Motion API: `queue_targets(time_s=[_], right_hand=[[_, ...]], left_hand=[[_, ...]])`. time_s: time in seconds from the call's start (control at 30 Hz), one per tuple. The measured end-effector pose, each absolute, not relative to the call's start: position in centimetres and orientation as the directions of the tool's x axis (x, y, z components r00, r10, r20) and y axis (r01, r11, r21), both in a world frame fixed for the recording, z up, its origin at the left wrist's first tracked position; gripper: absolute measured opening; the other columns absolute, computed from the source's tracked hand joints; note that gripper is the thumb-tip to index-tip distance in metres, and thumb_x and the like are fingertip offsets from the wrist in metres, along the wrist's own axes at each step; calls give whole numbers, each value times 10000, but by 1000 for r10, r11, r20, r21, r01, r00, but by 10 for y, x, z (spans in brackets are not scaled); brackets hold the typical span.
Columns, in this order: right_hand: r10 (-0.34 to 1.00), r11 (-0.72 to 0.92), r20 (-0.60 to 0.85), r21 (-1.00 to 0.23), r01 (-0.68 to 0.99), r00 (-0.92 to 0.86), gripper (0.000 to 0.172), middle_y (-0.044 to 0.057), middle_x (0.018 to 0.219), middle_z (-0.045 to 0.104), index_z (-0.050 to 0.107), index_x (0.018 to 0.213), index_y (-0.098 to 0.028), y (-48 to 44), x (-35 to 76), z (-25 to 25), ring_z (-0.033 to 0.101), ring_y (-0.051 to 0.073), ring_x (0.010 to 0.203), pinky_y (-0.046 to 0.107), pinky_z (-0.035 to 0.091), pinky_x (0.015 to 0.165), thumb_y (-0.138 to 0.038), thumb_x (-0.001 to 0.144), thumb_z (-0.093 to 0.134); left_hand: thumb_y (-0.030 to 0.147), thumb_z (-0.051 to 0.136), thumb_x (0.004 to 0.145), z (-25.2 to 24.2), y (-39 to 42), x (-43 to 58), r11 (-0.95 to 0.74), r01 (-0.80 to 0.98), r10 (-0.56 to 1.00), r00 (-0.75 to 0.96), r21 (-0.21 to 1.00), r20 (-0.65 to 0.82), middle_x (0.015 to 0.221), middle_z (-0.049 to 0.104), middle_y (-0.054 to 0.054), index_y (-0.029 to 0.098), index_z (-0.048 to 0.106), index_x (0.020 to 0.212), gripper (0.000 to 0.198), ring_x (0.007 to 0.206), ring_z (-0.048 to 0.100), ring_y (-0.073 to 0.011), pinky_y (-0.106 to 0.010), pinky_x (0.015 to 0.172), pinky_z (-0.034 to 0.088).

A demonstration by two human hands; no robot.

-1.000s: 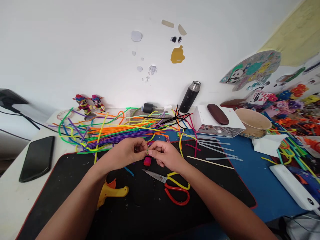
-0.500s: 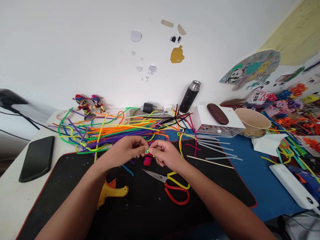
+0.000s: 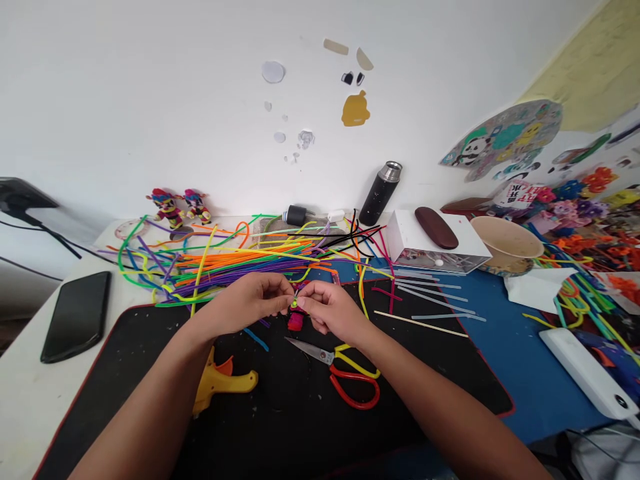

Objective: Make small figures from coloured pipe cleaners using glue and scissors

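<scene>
My left hand (image 3: pixel 250 303) and my right hand (image 3: pixel 330 310) meet fingertip to fingertip above a black mat (image 3: pixel 280 413). Both pinch a tiny yellow-green pipe-cleaner piece (image 3: pixel 294 303) between them. Just below it lies a small pink fuzzy piece (image 3: pixel 295 323). Red and yellow scissors (image 3: pixel 345 377) lie closed on the mat under my right wrist. A yellow and orange glue gun (image 3: pixel 223 381) lies beside my left forearm. A heap of coloured pipe cleaners (image 3: pixel 225 263) spreads behind my hands.
A black phone (image 3: pixel 76 315) lies at the left. At the back stand two small figures (image 3: pixel 177 207), a black flask (image 3: pixel 380 193), a white box (image 3: pixel 440 250) and a bowl (image 3: pixel 506 243). Clear glue sticks (image 3: pixel 435 297) lie on the blue cloth. More craft pieces crowd the right.
My fingers have shifted slightly on the small yellow-green piece. Nothing else on the table has moved.
</scene>
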State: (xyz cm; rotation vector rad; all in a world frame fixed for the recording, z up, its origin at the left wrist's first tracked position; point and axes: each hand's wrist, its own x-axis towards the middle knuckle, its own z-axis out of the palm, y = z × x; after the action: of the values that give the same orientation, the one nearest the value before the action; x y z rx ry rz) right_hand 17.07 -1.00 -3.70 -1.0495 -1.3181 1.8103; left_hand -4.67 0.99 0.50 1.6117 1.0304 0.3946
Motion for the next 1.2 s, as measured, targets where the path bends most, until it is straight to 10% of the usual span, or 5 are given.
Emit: queue_targets(time_s=[1.2], right_hand=[[894,-260,-191,-958,-121,-406,358,-121,532,488,599,888,-201,-13,165,-42,379,58,350,216,267,369,-513,839,769]], left_hand=[[538,653,934,3,10,-41,22,359,849,486,933,-207,793,679,-9,188,677,931,351,698,600,-170,-286,659,495]])
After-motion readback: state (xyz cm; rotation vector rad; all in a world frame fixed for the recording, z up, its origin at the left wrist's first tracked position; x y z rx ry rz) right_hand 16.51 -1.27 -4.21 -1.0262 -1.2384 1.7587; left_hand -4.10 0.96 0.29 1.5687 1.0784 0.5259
